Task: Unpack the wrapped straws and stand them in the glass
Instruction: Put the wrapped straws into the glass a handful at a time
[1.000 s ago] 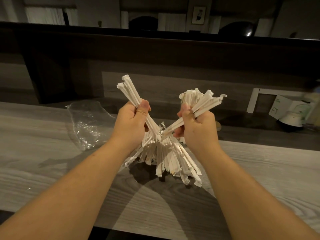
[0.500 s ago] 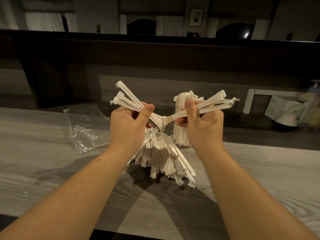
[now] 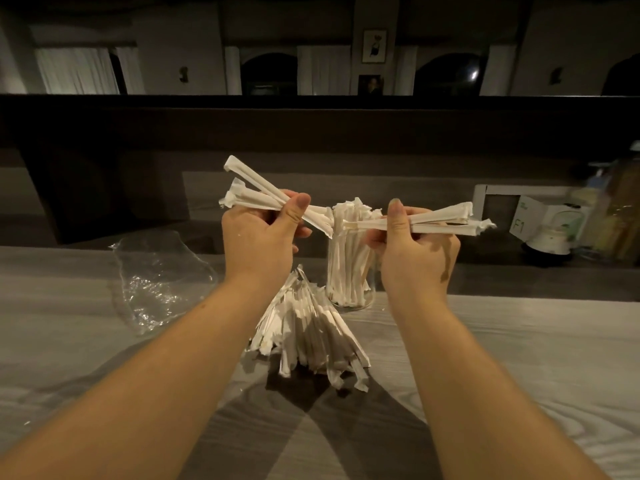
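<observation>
Now each hand, left hand (image 3: 258, 237) and right hand (image 3: 417, 251), has fingers clamped on wrapped straws (image 3: 263, 195) (glass (image 3: 349, 268) behind, already filled).

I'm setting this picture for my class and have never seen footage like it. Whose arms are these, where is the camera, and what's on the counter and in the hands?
The camera sits on a person's head, looking forward and down, so the arms are that person's own. The left hand grips a few wrapped straws; the right hand grips a few more. On the grey counter stands a glass holding white straws, with a pile of white paper pieces in front of it and a crumpled clear bag to the left.
</observation>
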{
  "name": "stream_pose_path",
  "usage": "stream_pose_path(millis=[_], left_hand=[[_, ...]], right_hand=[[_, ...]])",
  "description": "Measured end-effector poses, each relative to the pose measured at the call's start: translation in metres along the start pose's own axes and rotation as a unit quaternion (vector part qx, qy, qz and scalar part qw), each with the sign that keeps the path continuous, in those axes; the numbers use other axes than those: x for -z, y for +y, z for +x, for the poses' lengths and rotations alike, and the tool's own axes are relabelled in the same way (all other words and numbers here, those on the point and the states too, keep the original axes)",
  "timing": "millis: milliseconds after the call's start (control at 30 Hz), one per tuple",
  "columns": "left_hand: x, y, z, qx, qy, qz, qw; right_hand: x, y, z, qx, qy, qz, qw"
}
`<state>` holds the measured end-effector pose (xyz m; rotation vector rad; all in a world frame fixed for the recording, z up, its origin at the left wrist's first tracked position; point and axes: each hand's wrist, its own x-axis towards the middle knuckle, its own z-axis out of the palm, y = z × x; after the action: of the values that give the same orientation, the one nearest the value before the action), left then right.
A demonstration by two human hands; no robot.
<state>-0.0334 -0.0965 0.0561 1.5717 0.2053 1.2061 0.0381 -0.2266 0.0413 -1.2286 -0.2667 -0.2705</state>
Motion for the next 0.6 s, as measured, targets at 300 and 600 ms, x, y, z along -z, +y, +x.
stream_pose_path(millis=[300,600], left_hand=[[-0.025,-0.013,0.005,0.032,-0.025,0.007,0.999],[-0.037,-0.023,0.015,0.022,-0.020,0.023,0.999]], right_hand=[[0.006,0.003,0.012,0.029,-0.053,-0.026,0.998],[0.011,0.009,0.023,0.046,-0.077,-0.106,0.990]])
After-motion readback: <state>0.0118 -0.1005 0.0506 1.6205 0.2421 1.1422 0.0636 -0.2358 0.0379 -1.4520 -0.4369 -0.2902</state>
